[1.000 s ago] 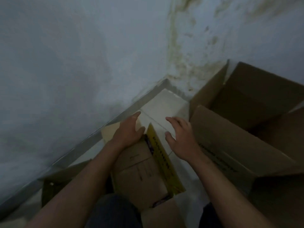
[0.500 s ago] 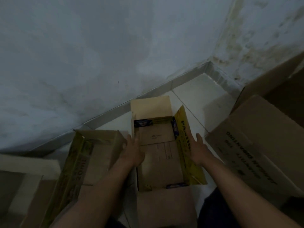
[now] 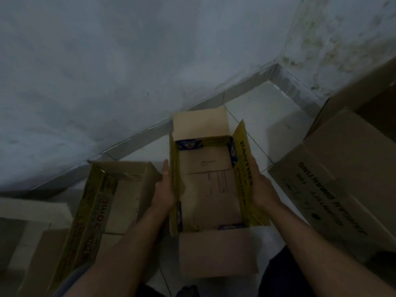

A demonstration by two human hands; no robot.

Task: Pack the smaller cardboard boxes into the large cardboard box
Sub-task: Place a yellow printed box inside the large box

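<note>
**Between two hands, an open small carton on the tiled floor**

On the pale floor tiles (image 3: 263, 116) near a room corner, an open small cardboard box (image 3: 211, 189) sits with all four flaps up or spread. The left hand (image 3: 164, 189) lies flat against its yellow left flap, fingers straight; the right hand (image 3: 260, 187) presses the outside of the right flap the same way. Neither hand curls around anything; both palms clamp the box between them. Inside, only bare cardboard with a faint printed form shows. The right flap carries dark lettering, apparently "PANTENE".

Just left stands a second open box (image 3: 120, 189), its yellow flap reading "20mL". More cardboard (image 3: 27, 232) lies further left. To the right, close by, the large cardboard box (image 3: 342, 179) shows upside-down black print, hard to read. Grey stained walls (image 3: 128, 61) meet above a tiled skirting.
</note>
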